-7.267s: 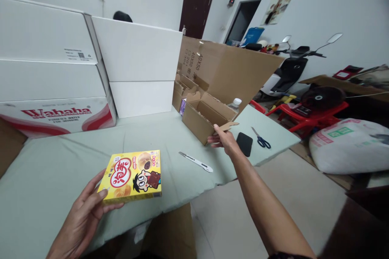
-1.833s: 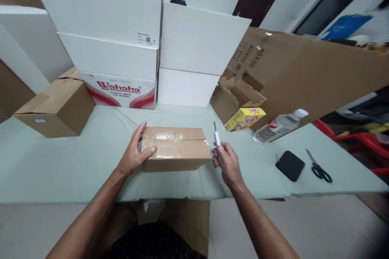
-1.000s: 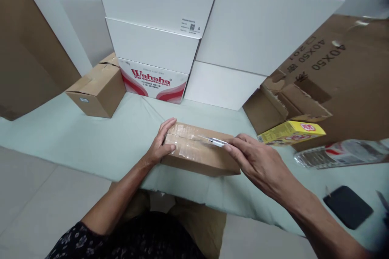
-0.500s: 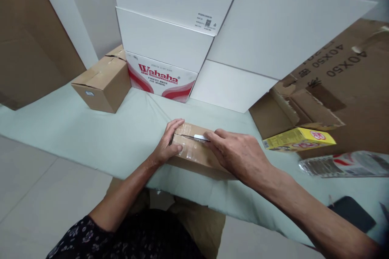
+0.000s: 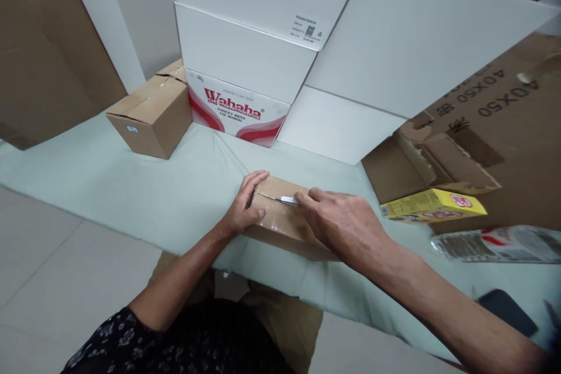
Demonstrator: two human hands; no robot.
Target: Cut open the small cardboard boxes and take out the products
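A small taped cardboard box (image 5: pixel 280 223) lies on the cloth-covered table in front of me. My left hand (image 5: pixel 245 207) grips its left end, the thumb on top and the fingers around the far side. Pinched in my right hand (image 5: pixel 335 216) is a small knife (image 5: pixel 288 200) with a whitish part showing. Its tip meets the seam along the box top, where a dark slit runs toward the left end. The fingers of my right hand hide the rest of the knife and the box's right part.
A second cardboard box (image 5: pixel 153 114) stands at the back left, beside a white Wahaha carton (image 5: pixel 236 111) with raised flaps. To the right are a torn cardboard box (image 5: pixel 394 163), a yellow box (image 5: pixel 433 205), a plastic bottle (image 5: pixel 495 243) and a dark flat object (image 5: pixel 506 311).
Less of the knife's thin blade shows over the seam, and its tip sits farther right along the slit. The left hand keeps its grip on the box. The view has shifted slightly.
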